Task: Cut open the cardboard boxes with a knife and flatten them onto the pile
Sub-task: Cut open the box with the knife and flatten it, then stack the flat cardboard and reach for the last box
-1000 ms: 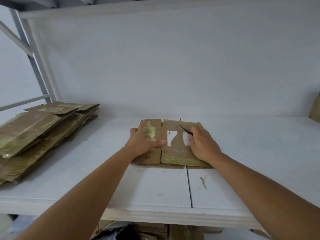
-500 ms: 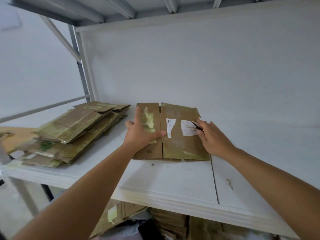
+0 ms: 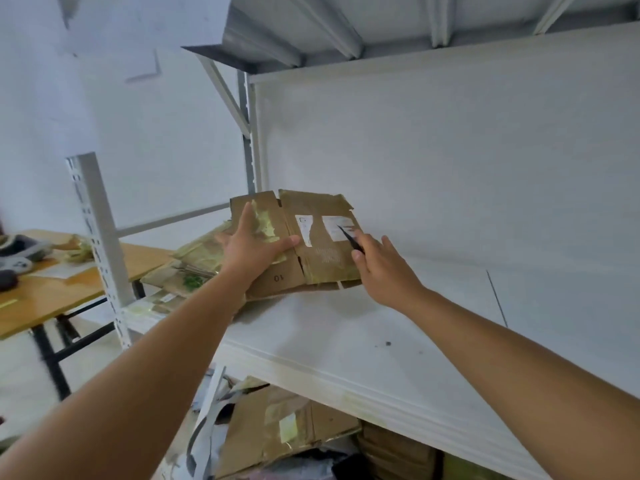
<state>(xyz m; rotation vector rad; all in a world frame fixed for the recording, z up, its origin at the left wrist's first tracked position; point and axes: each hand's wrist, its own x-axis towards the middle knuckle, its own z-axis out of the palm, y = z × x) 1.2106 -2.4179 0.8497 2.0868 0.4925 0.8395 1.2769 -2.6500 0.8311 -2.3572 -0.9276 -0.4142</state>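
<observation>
A flattened brown cardboard box (image 3: pixel 322 258) with torn white labels and yellowish tape is lifted off the white shelf (image 3: pixel 346 334), tilted up toward me. My left hand (image 3: pixel 252 249) grips its left part, thumb across the front and fingers behind. My right hand (image 3: pixel 384 268) is at the box's right edge, holding a small black knife (image 3: pixel 349 237) whose blade points up-left over the label. The pile of flattened boxes (image 3: pixel 194 268) lies on the shelf's left end, partly hidden behind my left arm.
A white slotted shelf post (image 3: pixel 100 244) stands left of the pile. Beyond it is a wooden table (image 3: pixel 41 299) with odd items on it. More cardboard (image 3: pixel 287 434) and scraps lie under the shelf. A metal shelf deck (image 3: pixel 381 22) hangs overhead.
The flattened box has come up off the shelf and moved left toward the pile, carried by my left hand. My right hand with the knife has followed along its right edge.
</observation>
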